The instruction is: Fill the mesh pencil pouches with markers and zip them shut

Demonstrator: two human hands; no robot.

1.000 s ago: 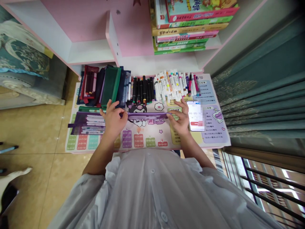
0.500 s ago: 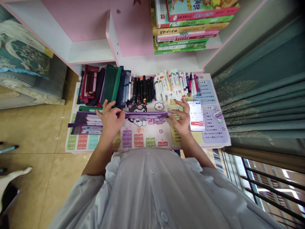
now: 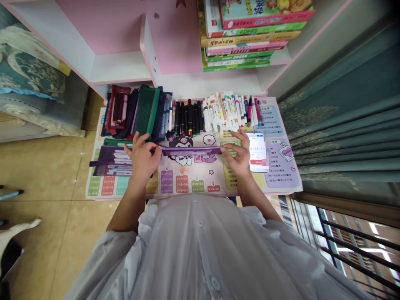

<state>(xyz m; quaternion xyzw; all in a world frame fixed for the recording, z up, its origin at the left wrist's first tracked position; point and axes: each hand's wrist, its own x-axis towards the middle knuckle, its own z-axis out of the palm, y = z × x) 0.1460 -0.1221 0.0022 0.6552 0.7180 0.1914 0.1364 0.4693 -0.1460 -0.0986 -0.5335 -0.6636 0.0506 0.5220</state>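
Note:
A purple zippered pouch (image 3: pixel 193 151) is stretched sideways between my two hands, seen nearly edge-on with its zip edge up. My left hand (image 3: pixel 144 155) pinches its left end between thumb and index finger, the other fingers raised. At the right end, my right hand (image 3: pixel 236 153) grips the corner between thumb and fingertips. Partly behind my left hand lies another purple see-through pouch (image 3: pixel 108 158) with white-barrelled pens inside. What the held pouch contains, if anything, I cannot make out.
Black markers (image 3: pixel 189 116) and white markers (image 3: pixel 223 110) lie in rows along the back of the patterned desk mat (image 3: pixel 200 189). Green (image 3: pixel 146 109), red (image 3: pixel 118 109) and dark blue pouches sit at back left. A phone (image 3: pixel 256 152) lies beside my right hand. Books (image 3: pixel 240 41) are stacked on the shelf.
My left hand has shifted slightly to the left along with the pouch's left end. My right hand stays nearly in place, still gripping the pouch.

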